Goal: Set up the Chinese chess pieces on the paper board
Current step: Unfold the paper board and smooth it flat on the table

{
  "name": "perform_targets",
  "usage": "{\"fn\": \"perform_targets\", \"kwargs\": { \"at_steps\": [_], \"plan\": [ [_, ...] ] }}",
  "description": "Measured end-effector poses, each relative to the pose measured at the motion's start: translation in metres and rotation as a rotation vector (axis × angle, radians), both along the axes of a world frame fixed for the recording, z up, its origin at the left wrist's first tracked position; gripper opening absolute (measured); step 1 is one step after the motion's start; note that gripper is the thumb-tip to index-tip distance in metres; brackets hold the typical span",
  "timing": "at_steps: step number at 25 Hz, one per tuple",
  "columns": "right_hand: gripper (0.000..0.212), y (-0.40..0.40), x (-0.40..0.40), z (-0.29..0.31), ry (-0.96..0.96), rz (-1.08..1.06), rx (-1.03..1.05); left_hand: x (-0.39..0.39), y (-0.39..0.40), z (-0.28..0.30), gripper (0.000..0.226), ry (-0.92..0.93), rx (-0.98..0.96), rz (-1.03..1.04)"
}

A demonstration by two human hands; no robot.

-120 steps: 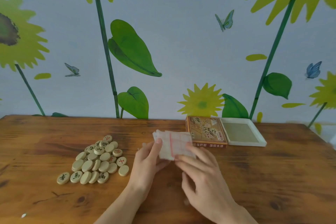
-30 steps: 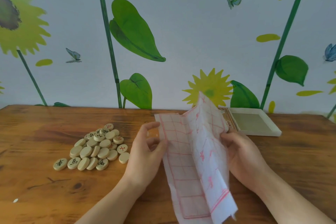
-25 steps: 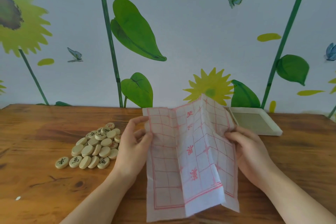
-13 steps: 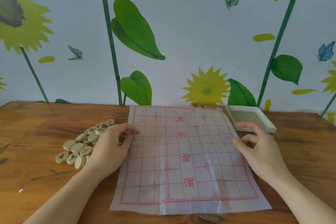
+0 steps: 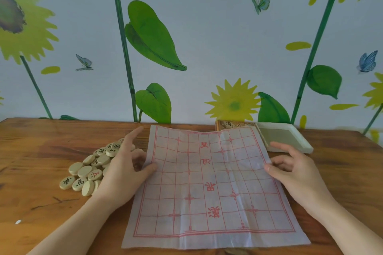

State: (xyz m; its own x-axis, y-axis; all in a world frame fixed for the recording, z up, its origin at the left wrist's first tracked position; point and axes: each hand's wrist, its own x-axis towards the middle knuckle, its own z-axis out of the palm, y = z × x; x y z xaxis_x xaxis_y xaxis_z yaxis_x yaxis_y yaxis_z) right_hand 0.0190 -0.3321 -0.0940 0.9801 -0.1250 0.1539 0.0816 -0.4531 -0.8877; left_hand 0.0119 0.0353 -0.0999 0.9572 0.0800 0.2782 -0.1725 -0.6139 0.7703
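The paper board (image 5: 209, 198), white with a red grid and red characters, lies unfolded and creased on the wooden table (image 5: 39, 147). My left hand (image 5: 124, 172) rests at its left edge with the thumb on the paper and the fingers spread. At the right edge my right hand (image 5: 294, 174) touches the paper with its thumb, its fingers apart. A pile of round pale wooden chess pieces (image 5: 89, 170) lies left of the board, partly hidden behind my left hand. No piece is on the board.
The brown chess box (image 5: 234, 125) stands at the back, its front covered by the board's far right corner. A white box tray (image 5: 290, 138) sits beside it on the right. A sunflower-painted wall rises behind the table.
The folded paper was opened out between both hands and laid flat on the table. Since half a second ago the fingers of both hands have spread at its side edges.
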Motion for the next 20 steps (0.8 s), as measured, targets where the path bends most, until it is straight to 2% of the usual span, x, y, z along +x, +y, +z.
{"fn": "perform_targets", "kwargs": {
  "at_steps": [2,6,9,11,14,15,17,19,20],
  "plan": [
    [0.056,-0.002,0.003,0.001,0.016,-0.004,0.057,0.0,0.002,0.001,0.085,0.011,-0.055,0.0],
    [0.052,-0.007,0.009,-0.001,0.053,-0.017,0.166,0.0,-0.001,0.006,0.045,0.001,-0.229,-0.028],
    [0.042,-0.011,0.011,0.001,0.076,-0.021,0.258,0.001,-0.002,0.008,0.032,0.025,-0.38,-0.031],
    [0.04,-0.012,0.01,0.002,0.07,-0.002,0.272,-0.001,-0.003,0.01,0.041,0.033,-0.362,-0.005],
    [0.039,-0.008,0.006,0.002,0.034,0.022,0.253,0.0,-0.002,0.005,0.077,0.05,-0.253,0.048],
    [0.037,-0.008,0.006,0.001,0.021,0.02,0.254,0.0,-0.002,0.003,0.083,0.049,-0.212,0.064],
    [0.03,-0.007,0.006,0.001,0.002,0.02,0.276,0.001,-0.001,0.0,0.074,0.016,-0.183,0.069],
    [0.024,-0.008,0.005,0.001,-0.004,0.023,0.3,-0.001,0.0,0.002,0.051,-0.003,-0.22,0.03],
    [0.022,-0.009,0.006,0.001,-0.007,0.016,0.306,-0.003,0.001,0.005,0.053,0.016,-0.26,-0.02]
  ]
}}
